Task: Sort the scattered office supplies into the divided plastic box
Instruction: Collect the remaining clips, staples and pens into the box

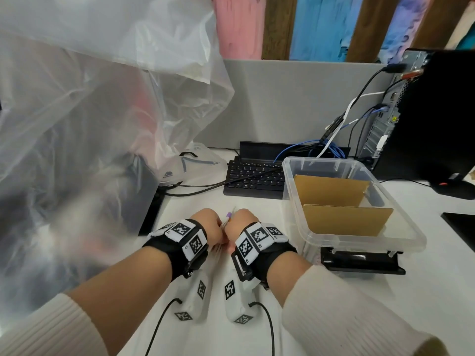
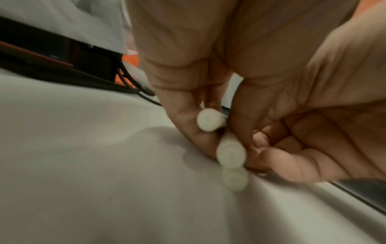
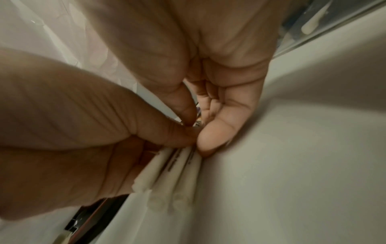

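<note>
Together, both hands (image 1: 223, 227) around three white pens (image 3: 177, 173).

The divided box (image 1: 354, 235) is set on the tabletop (image 1: 424, 278), right of both hands. The keyboard (image 1: 253, 179) is placed behind the hands, left of the box; the computer tower (image 1: 437, 119) is stood behind the box.

Both hands (image 1: 222, 227) together, fingers (image 3: 217, 138) curled
</note>
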{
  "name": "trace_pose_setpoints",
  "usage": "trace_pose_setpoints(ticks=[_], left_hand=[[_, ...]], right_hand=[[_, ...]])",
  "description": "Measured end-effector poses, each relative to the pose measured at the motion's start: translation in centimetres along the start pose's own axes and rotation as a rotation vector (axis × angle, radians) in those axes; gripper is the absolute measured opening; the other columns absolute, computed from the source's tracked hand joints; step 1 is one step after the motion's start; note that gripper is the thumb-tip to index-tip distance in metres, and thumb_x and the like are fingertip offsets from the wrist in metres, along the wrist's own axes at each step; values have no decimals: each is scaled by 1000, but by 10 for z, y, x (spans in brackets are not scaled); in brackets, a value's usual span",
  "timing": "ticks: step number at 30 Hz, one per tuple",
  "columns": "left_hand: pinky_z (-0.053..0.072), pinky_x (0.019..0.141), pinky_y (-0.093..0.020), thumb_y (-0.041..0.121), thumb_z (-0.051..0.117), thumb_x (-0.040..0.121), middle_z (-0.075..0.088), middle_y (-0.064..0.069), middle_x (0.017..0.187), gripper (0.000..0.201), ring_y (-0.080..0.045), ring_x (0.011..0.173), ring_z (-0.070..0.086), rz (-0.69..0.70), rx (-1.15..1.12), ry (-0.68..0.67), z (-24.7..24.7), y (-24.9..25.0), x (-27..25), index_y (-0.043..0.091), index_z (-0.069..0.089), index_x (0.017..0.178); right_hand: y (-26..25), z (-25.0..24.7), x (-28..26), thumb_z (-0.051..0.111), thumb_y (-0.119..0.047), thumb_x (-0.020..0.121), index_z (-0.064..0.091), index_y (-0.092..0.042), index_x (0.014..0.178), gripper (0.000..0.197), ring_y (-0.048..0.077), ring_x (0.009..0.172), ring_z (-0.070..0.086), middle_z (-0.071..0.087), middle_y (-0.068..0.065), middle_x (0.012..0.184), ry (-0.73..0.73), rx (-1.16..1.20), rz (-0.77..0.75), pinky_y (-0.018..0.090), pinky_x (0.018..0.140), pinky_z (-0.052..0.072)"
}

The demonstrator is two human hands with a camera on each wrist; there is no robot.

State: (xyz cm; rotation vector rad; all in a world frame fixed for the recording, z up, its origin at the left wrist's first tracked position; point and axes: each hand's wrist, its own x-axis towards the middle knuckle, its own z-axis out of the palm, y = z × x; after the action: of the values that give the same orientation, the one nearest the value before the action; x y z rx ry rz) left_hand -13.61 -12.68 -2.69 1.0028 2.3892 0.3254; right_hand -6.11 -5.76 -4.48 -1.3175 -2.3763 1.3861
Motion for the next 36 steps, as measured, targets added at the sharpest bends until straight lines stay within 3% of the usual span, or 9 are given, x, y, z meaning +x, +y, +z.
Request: trace_pose_setpoints(ticks=[4,8,14,18,20,22,26,32,36], left_hand=[[41,54,-20,20,68,82,61,-4,78,19,-17,69,54,9,-80,-10,2,-7,0,9,72,97],[43,55,-21,16,68,82,59,-3,68,7,-16,60,53,1,-170,-40,2,-13,-1,11,70,87],[56,83,-47,15,70,83,73,-17,89,11,-38,87,69,133,-361,-107,-16,-18,-10,24,70,88],[54,85,-52,14,71,83,74,-12,91,24,-36,90,69,324,-494,-38,-49,-7,-30,33,74,97],[56,81,-46,28,72,79,74,-9,86,46,-28,75,69,402,-466,11,-66,6,-43,35,62,123],[53,65,-31,34,73,72,73,-7,79,85,-12,59,61,446,-454,50,-80,20,-56,27,33,147],[42,51,-11,19,71,82,72,6,68,99,2,50,56,557,-441,92,-93,54,-79,22,2,152],[56,61,-30,22,71,81,71,-10,73,102,-13,60,64,728,-410,78,-79,122,-85,27,-3,151],[57,77,-35,36,70,83,73,2,75,96,-11,69,68,850,-417,102,-64,156,-64,21,5,152]], right_hand=[[3,0,0,59,-13,88,58,-3,120,34,20,90,54,60,15,121,-6,96,16,33,81,54],[9,3,0,62,-13,85,61,-1,114,32,27,93,62,64,18,116,-32,171,46,40,86,55],[1,2,-7,66,-13,84,62,-6,104,22,28,84,69,69,13,97,54,172,-24,44,76,58],[-19,-18,-32,59,-13,88,57,-14,99,11,22,80,67,66,6,95,180,401,-217,37,66,59],[-30,-37,-48,59,-10,90,58,-14,95,7,15,72,65,67,5,91,158,529,-294,23,57,54],[-38,-64,-65,60,-6,90,61,-8,93,4,12,64,63,67,5,82,90,628,-372,19,53,49],[-39,-118,-92,61,-4,88,65,-3,91,5,12,54,61,67,4,66,-49,719,-471,15,48,47],[-24,-190,-107,64,-12,84,68,-5,99,17,17,62,55,69,12,81,21,642,-500,16,47,47],[-12,-234,-100,64,-14,85,68,-10,95,11,13,63,62,72,7,78,151,490,-528,17,47,45]])
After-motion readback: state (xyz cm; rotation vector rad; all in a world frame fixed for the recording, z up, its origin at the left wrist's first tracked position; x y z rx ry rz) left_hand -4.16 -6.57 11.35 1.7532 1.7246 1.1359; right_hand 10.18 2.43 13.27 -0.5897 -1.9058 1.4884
